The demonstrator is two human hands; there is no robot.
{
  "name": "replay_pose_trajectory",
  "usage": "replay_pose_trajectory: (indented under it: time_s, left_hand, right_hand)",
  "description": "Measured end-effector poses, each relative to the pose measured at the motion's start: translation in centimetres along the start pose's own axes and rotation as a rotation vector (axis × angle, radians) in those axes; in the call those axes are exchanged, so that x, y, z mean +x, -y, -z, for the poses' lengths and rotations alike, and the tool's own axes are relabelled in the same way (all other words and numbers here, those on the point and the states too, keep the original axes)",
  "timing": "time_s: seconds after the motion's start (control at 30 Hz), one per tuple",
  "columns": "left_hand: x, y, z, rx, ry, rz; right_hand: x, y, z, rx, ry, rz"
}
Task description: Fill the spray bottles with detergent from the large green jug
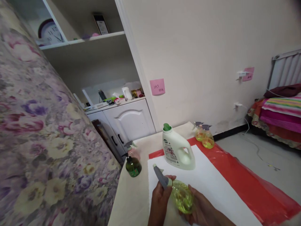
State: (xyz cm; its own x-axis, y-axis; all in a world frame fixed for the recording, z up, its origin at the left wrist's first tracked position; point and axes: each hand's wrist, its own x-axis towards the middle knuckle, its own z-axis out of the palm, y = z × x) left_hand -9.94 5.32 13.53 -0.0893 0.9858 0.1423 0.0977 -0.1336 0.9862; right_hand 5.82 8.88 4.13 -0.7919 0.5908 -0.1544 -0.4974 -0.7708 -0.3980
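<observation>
A small round yellow-green spray bottle (182, 196) with a grey trigger head is held over the white sheet (211, 182). My left hand (160, 202) is closed around the bottle's neck just below the trigger head. My right hand (199, 208) cups the bottle's body from below and the right. Just beyond stands a white detergent jug (177, 150) with a green cap.
Two more yellow spray bottles (204, 136) stand at the table's far edge on a red plastic sheet (246, 182). A dark green pump bottle (133, 165) and a pink one stand at left. A floral fabric (47, 141) fills the left. A white cabinet, a shelf and a bed lie beyond.
</observation>
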Motion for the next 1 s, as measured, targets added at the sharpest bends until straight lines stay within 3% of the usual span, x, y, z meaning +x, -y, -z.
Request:
replay_pose_trajectory:
  time_s: [0.1,0.23,0.47,0.67,0.87,1.0]
  left_hand:
    - [-0.2,-0.4,0.1,-0.031,0.108,-0.013]
    - [-0.4,-0.5,-0.1,-0.086,0.178,0.004]
    - [-0.4,0.4,-2.2,-0.297,-0.117,0.013]
    - [-0.1,0.7,-2.7,-0.312,-0.197,0.117]
    - [-0.3,0.1,-2.3,-0.213,-0.157,0.077]
    - [-0.2,0.0,-2.7,-0.242,-0.272,0.064]
  right_hand:
    - [0.1,0.2,-0.3,-0.017,-0.065,-0.141]
    - [0.2,0.2,-0.8,0.014,-0.09,-0.123]
    - [0.4,0.3,-0.4,-0.091,-0.026,-0.096]
    - [0.5,0.5,0.4,-0.118,-0.023,-0.146]
    - [0.7,0.4,0.8,-0.1,-0.071,-0.168]
    - [0.9,0.5,1.3,-0.078,-0.027,-0.182]
